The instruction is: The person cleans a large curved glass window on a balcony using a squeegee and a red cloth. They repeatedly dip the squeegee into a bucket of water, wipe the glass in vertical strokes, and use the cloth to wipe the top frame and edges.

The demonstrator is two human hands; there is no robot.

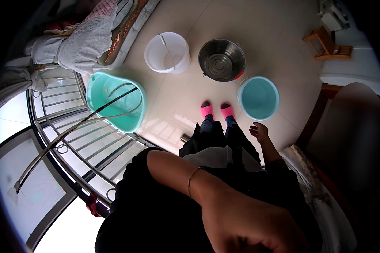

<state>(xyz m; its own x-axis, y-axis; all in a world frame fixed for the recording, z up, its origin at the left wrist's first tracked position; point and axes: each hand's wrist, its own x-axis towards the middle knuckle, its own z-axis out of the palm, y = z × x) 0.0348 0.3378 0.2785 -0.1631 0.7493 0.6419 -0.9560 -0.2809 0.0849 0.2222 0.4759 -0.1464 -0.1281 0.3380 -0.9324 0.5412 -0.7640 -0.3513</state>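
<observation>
Close below the camera, my left hand [256,218] reaches across my chest with its fingers bent; the fingertips are hidden, so whether it holds anything is unclear. My right hand [259,131] hangs at my side with fingers apart and nothing in it, near a light blue bucket [259,98]. To that bucket's upper left stand a stainless steel bucket [221,60] and a translucent white bucket [167,52] with a wire handle. A turquoise plastic tub [114,120] stands at the left; a pale hose [122,114] and a long dark pole [109,103] run into it.
Metal railings [91,139] line the windows at left. Lace-covered furniture [79,50] is at upper left, a small wooden stool [332,47] at upper right. A small metal cylinder [185,138] is on the tiled floor [177,104] left of my legs. Bunched cloth [307,170] lies at right.
</observation>
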